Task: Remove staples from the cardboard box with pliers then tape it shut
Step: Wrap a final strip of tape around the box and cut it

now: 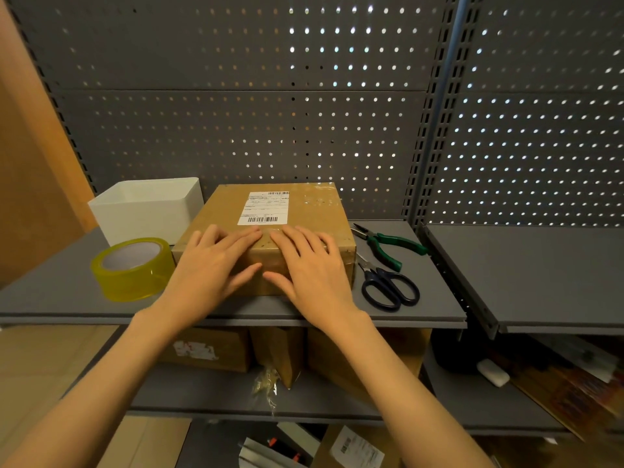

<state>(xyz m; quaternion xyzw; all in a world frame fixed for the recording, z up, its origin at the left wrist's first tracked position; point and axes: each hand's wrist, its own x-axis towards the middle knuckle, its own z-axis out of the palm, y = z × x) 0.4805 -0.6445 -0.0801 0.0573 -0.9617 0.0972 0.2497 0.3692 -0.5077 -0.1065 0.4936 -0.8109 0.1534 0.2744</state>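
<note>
From the head camera, your left hand [216, 261] and right hand [312, 265] lie flat on the near end of the cardboard box [270, 228], fingers [236, 236] straight and released, gripping nothing. The box sits on the grey shelf [67, 292] between the tape roll [133, 268] on its left and the pliers [388, 246] and scissors [388, 285] on its right. This looks like smoothing the tape, so press from the seam outward, thumbs over the front edge, and keep the box from sliding.
</note>
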